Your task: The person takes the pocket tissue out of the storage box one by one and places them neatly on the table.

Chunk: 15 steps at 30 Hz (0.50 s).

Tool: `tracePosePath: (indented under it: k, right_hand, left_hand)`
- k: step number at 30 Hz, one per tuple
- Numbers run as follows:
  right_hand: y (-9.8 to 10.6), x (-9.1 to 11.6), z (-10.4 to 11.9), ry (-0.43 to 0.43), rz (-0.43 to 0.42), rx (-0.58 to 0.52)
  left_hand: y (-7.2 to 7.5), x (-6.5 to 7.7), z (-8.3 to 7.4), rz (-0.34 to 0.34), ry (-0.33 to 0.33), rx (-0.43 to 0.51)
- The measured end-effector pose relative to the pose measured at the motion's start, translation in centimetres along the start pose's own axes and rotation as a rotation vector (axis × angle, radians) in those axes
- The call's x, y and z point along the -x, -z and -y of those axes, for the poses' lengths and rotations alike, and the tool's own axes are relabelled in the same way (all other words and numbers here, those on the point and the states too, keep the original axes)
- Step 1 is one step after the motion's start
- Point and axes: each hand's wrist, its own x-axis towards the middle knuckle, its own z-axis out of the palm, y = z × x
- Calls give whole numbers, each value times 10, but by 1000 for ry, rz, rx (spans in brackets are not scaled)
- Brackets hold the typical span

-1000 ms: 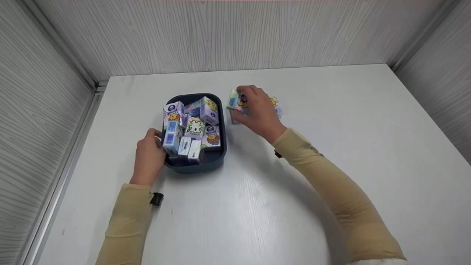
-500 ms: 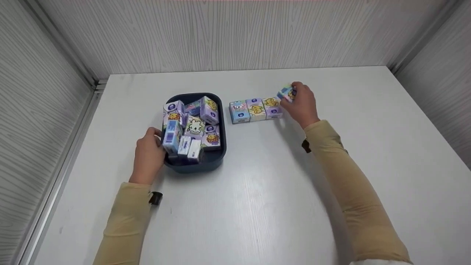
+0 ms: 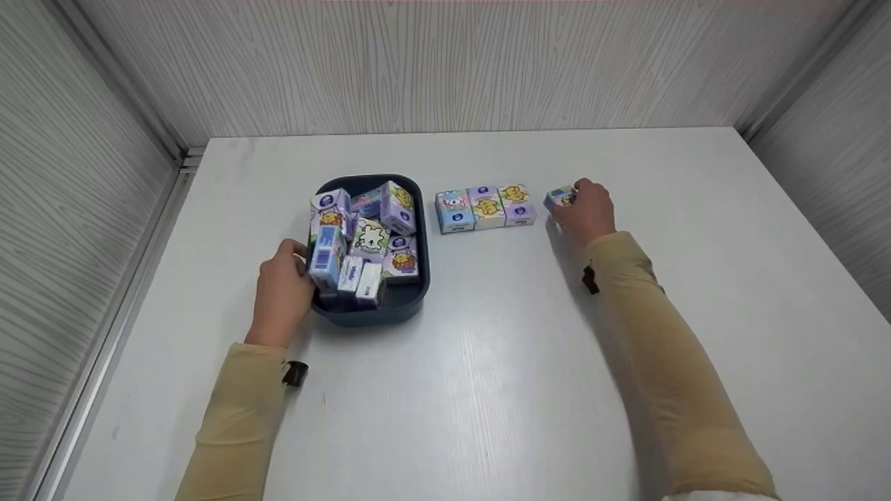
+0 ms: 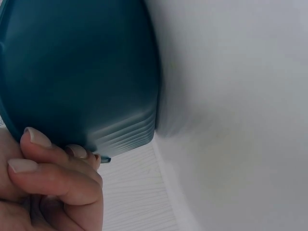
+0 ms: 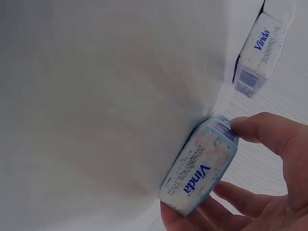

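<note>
My right hand [image 3: 590, 213] pinches a small blue tissue pack [image 5: 198, 166] printed "Vinda" between thumb and fingers. The pack is low at the tabletop, a short gap right of a row of tissue packs [image 3: 486, 207] lying side by side. In the right wrist view, the end of a row pack [image 5: 260, 50] shows beyond my thumb. My left hand [image 3: 282, 296] grips the left side of a dark blue plastic basin [image 3: 369, 319], its curled fingers [image 4: 55, 180] at the rim. Several purple and blue tissue packs [image 3: 369, 238] are piled in the basin.
The white table [image 3: 452, 403] carries the basin left of centre and the row beside it. A wood-grain panel [image 3: 452, 66] rises behind the table's far edge. More panels [image 3: 62, 209] stand at the left and right.
My right hand has carried the blue tissue pack rightward from over the row's left end, past the row, and lowered it to the table. My left hand and the basin have stayed put.
</note>
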Motion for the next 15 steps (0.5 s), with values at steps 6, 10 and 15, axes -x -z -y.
tracePosePath:
  k: [6, 10, 15]
  right_hand:
    - [4, 7, 8, -14, 48, 87]
    - [3, 10, 12, 3, 73, 111]
    - [-1, 10, 14, 31, 64, 73]
  left_hand:
    - [1, 0, -1, -2, 1, -4]
    - [1, 0, -1, 8, 16, -1]
    - [1, 0, -1, 17, 26, 5]
